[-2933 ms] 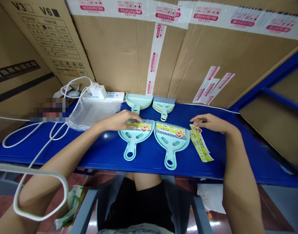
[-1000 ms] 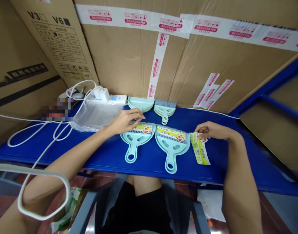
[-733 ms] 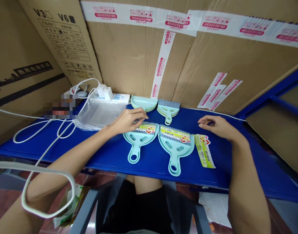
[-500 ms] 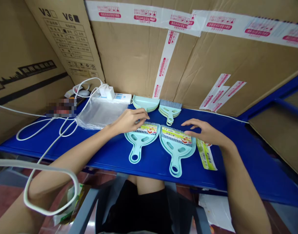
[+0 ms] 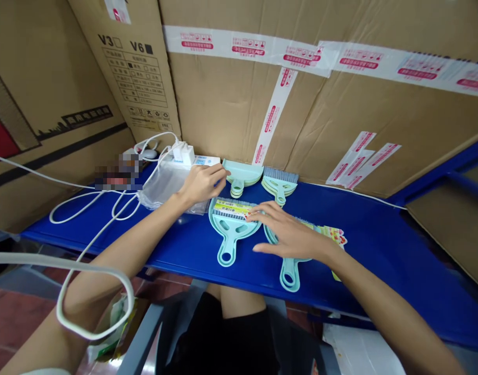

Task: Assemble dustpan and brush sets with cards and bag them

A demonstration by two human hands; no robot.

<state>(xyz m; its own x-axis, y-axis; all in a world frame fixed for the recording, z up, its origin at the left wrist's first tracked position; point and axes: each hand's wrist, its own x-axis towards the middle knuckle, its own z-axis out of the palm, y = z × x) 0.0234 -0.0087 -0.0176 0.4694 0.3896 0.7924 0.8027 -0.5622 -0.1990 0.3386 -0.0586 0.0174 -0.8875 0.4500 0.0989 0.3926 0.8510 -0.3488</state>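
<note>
My left hand is above the stack of clear plastic bags, its fingers loosely bent and nothing visible in them. Beside its fingertips are several stacked mint-green dustpans. My right hand is spread open over the right-hand dustpan and brush set, hiding much of it. Its fingertips reach the edge of the left-hand dustpan and brush set, which has a yellow-green printed label across its bristles. Whether they touch it I cannot tell. A loose label card shows partly behind my right hand.
Several stacked brushes stand at the back of the blue table. A white power strip with a plug and looping white cables lies at the left. Tall cardboard walls in the back.
My left hand has moved left, off the left-hand set and over to the bags. My right hand has come left and down over the right-hand set. The view has shifted slightly.
</note>
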